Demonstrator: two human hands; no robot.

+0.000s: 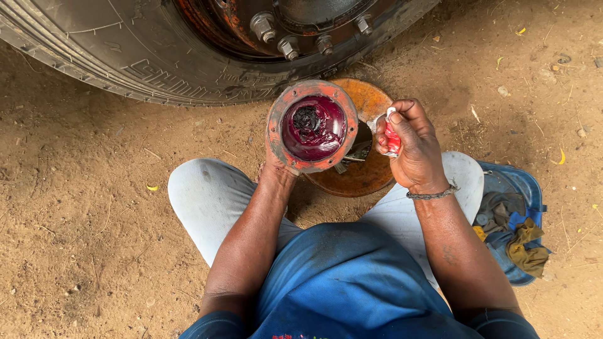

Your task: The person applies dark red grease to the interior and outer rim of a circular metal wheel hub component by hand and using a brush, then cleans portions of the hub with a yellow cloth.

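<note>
My left hand (276, 166) holds up a round, rusty orange hub cap (312, 125) from beneath, its bowl facing me. Dark red grease with a black lump in it fills the bowl. My right hand (411, 147) is closed around a small red and white tube or sachet (392, 135), held just right of the cap's rim. Below both hands a rusty orange disc (364, 176) lies on the ground with some metal parts on it. I squat with my knees apart in light trousers.
A large truck tyre (157, 69) with a rusty hub and several wheel nuts (276, 34) stands right ahead. A blue container (524, 188) with rags in it sits on the ground by my right knee. Sandy dirt lies all around.
</note>
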